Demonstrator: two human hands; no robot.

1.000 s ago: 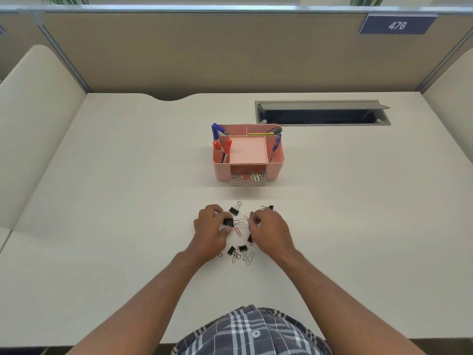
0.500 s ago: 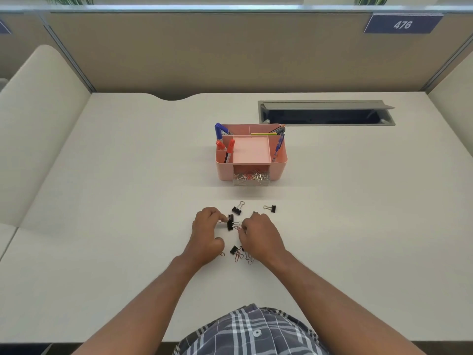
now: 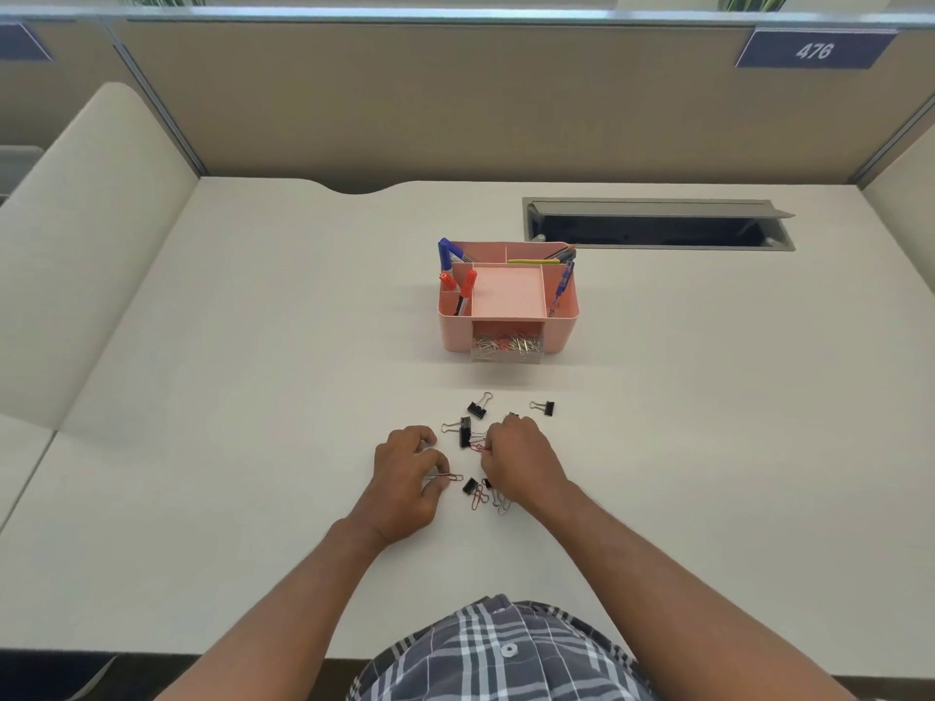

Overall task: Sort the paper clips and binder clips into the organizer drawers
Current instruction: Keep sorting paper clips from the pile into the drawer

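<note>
Left-hand grip (image 3: 407,473) now pinches a red paper clip (image 3: 452,477) off the tabletop (image 3: 253,397), right hand (image 3: 516,455) pinching another (image 3: 479,447), both drawn nearer, sorting underway, drawer (image 3: 507,348) waiting ahead.

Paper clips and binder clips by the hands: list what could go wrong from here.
1. The left hand pinches a red paper clip; being small, it may slip on the way to the clear drawer of the pink organizer.
2. Clips beside the right hand lie tangled, so several could lift together, binder clips among them.
3. The far binder clip sits apart and could be missed.
</note>
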